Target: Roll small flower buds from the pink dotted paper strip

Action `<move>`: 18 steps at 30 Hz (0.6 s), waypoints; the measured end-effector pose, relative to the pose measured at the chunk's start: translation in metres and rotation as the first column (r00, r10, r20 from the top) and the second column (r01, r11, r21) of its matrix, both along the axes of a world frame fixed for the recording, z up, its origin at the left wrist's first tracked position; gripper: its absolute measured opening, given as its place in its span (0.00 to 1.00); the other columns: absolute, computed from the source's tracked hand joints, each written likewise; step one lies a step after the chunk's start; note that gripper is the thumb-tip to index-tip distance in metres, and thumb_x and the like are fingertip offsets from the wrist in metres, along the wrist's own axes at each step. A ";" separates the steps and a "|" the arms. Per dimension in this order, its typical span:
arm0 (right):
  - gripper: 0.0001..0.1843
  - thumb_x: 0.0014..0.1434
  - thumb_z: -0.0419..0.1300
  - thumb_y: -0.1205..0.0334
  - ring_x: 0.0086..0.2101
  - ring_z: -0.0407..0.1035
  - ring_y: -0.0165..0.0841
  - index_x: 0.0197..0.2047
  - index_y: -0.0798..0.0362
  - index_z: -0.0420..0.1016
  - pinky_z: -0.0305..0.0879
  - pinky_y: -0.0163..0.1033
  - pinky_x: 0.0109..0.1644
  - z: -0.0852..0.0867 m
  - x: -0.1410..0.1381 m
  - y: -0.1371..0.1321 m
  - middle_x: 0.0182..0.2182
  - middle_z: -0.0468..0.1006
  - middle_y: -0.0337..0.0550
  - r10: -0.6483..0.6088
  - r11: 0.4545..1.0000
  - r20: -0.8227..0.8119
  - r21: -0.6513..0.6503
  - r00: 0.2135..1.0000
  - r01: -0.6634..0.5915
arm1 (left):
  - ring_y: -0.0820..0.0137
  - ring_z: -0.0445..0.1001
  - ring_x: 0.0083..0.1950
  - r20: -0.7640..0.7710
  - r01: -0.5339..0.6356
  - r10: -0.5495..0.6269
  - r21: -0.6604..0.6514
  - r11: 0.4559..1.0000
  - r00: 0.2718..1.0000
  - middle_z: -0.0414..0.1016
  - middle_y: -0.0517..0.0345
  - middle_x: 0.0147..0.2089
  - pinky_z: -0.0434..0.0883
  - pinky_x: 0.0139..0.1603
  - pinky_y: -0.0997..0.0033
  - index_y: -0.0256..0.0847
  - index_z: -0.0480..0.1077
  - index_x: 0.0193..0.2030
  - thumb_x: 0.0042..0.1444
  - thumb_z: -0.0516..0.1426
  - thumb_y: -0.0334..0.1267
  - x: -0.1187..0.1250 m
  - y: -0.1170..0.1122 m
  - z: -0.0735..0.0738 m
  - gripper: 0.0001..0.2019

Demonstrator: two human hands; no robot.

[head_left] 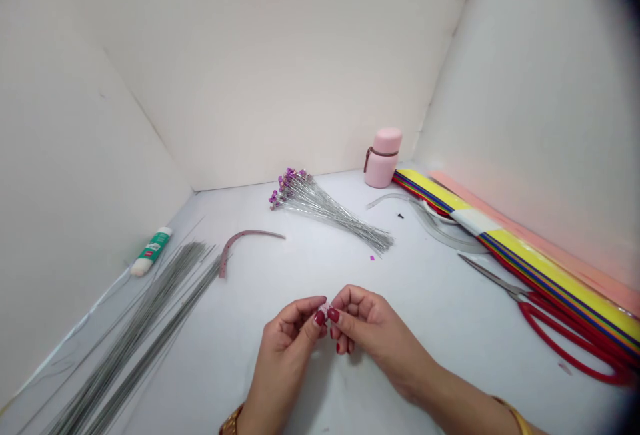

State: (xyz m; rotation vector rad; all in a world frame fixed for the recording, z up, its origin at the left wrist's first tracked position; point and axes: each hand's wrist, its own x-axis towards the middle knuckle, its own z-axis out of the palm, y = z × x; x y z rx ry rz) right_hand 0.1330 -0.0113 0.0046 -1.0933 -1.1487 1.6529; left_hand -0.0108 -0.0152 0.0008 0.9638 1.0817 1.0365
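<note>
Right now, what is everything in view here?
small piece: one, pale pink, between both hands' fingertips
flower wires: one bundle, silver with purple heads, centre back
plain wires: many, grey, left
glue stick: one, white-green, far left
pink strip: one, curved, left of centre
bottle: one, pink, back corner
scissors: one, red handles, right
paper strips: one pack, yellow-blue-red, right edge
left hand: one, red nails, pinching small piece
right hand: one, red nails, pinching small piece

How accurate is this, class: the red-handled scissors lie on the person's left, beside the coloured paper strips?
Wrong side. The red-handled scissors lie on the person's right, beside the coloured paper strips, as the head view shows.
</note>
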 end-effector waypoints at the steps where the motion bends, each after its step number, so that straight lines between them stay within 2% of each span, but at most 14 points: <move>1: 0.09 0.54 0.57 0.58 0.21 0.62 0.25 0.28 0.55 0.66 0.58 0.31 0.25 0.000 0.000 -0.001 0.20 0.69 0.35 -0.003 0.999 0.043 0.041 0.999 0.002 | 0.73 0.71 0.31 -0.013 -0.018 0.018 -0.010 1.000 1.000 0.74 0.59 0.27 0.68 0.35 0.75 0.36 0.72 0.36 0.48 0.59 0.37 0.000 0.000 0.001 0.09; 5: 0.07 0.55 0.56 0.60 0.24 0.62 0.27 0.28 0.54 0.68 0.58 0.32 0.28 0.002 0.001 -0.004 0.21 0.69 0.36 -0.050 0.962 0.227 0.273 0.972 -0.014 | 0.72 0.71 0.32 -0.042 -0.037 0.037 -0.001 0.999 0.998 0.75 0.58 0.27 0.68 0.35 0.76 0.36 0.73 0.36 0.47 0.60 0.37 0.000 -0.001 0.002 0.09; 7: 0.06 0.55 0.56 0.61 0.23 0.61 0.28 0.29 0.53 0.69 0.58 0.32 0.27 0.002 0.002 -0.005 0.21 0.68 0.36 -0.046 0.947 0.257 0.320 0.965 -0.040 | 0.70 0.72 0.34 -0.045 -0.014 0.015 0.011 1.000 0.999 0.76 0.56 0.30 0.68 0.37 0.74 0.37 0.73 0.36 0.48 0.59 0.37 -0.001 -0.001 0.001 0.09; 14: 0.09 0.56 0.55 0.59 0.22 0.59 0.27 0.27 0.54 0.69 0.55 0.32 0.26 0.006 0.005 -0.002 0.20 0.66 0.34 0.026 0.960 0.245 0.263 0.969 -0.093 | 0.70 0.70 0.35 -0.159 0.076 -0.049 0.172 0.982 0.986 0.73 0.56 0.34 0.68 0.36 0.75 0.39 0.73 0.36 0.52 0.56 0.36 -0.003 -0.001 0.000 0.07; 18: 0.10 0.54 0.56 0.58 0.23 0.60 0.27 0.27 0.55 0.68 0.56 0.32 0.28 0.005 0.005 -0.001 0.20 0.66 0.35 0.072 0.989 0.061 0.127 0.996 -0.079 | 0.70 0.70 0.34 -0.110 0.098 -0.078 0.188 0.977 0.991 0.70 0.58 0.32 0.68 0.35 0.74 0.40 0.72 0.38 0.51 0.57 0.35 -0.001 -0.001 0.000 0.07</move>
